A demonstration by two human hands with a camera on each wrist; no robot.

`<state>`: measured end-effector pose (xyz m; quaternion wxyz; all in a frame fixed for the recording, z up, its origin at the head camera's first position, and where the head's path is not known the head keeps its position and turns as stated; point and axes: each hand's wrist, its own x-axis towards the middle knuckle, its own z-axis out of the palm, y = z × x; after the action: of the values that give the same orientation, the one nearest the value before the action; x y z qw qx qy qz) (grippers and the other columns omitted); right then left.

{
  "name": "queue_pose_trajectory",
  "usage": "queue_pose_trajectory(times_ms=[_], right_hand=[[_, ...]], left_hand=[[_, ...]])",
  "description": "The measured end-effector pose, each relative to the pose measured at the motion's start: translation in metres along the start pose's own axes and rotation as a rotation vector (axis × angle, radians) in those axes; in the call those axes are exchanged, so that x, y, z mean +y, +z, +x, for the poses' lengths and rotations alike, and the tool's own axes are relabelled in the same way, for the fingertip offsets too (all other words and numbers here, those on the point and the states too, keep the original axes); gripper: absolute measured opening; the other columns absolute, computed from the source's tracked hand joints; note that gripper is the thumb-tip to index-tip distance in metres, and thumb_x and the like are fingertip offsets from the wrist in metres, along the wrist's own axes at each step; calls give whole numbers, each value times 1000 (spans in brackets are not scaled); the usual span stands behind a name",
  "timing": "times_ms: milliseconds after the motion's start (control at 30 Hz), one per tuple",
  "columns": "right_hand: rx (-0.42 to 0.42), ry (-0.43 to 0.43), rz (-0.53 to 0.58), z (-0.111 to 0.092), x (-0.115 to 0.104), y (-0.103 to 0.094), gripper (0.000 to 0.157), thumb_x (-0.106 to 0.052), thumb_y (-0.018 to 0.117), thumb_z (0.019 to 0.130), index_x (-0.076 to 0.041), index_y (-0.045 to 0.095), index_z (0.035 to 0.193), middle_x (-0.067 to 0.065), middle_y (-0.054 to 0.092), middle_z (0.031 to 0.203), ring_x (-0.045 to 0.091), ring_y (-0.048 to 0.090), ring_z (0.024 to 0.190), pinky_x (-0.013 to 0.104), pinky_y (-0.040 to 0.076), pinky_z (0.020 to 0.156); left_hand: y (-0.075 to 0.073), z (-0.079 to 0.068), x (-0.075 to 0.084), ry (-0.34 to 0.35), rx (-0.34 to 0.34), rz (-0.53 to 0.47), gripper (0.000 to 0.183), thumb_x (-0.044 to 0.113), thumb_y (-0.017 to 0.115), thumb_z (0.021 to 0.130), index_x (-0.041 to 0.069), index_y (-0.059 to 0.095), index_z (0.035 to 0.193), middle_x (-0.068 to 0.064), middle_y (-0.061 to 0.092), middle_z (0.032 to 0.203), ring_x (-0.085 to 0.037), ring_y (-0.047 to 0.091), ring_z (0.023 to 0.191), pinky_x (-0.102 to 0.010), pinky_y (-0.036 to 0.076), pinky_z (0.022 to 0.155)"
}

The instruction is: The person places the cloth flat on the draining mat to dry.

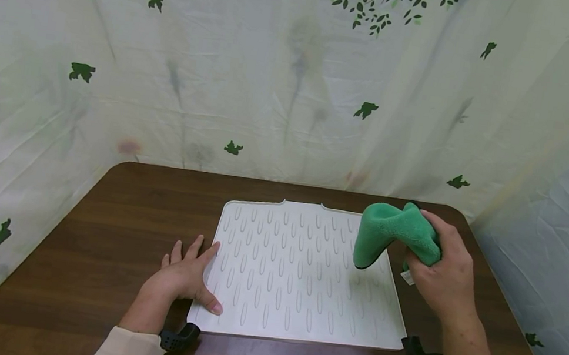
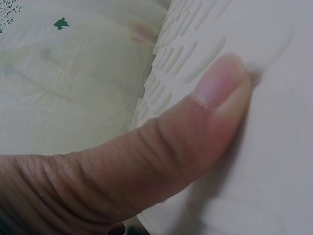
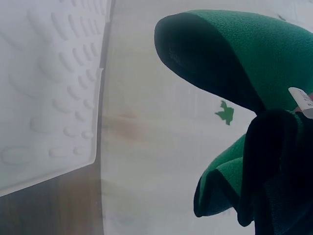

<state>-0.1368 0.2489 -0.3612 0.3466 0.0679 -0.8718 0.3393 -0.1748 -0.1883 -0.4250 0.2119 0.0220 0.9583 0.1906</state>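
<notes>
A white plastic board with rows of raised oval ridges lies flat on the table. My left hand rests at its left edge, fingers spread and fairly straight. The left thumb presses on the board's surface in the left wrist view. My right hand grips a bunched green cloth above the board's right side. One folded end of the cloth hangs over the far right corner. In the right wrist view the cloth shows a dark edge and a small white tag.
The brown wooden table extends around the board on all sides. Behind it and at both sides hangs a pale curtain printed with green leaves. Each wrist wears a black band, such as the left wristband.
</notes>
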Motion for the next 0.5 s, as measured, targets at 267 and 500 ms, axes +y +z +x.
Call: queue_pose_trajectory(times_ms=[267, 500], right_hand=[[4, -20, 8, -1, 1, 1, 67, 12, 69, 79, -6, 55, 142, 24, 61, 126, 18, 47, 97, 43, 39, 80], [-4, -41, 10, -1, 0, 3, 67, 12, 70, 79, -6, 56, 142, 22, 62, 125, 17, 48, 98, 38, 39, 82]], left_hand=[[1, 0, -1, 6, 2, -3, 151, 52, 100, 42, 20, 20, 165, -25, -1, 171, -65, -7, 150, -81, 5, 115], [1, -1, 0, 13, 9, 2, 151, 53, 100, 41, 19, 20, 165, -26, 0, 171, -65, -5, 149, -81, 6, 115]])
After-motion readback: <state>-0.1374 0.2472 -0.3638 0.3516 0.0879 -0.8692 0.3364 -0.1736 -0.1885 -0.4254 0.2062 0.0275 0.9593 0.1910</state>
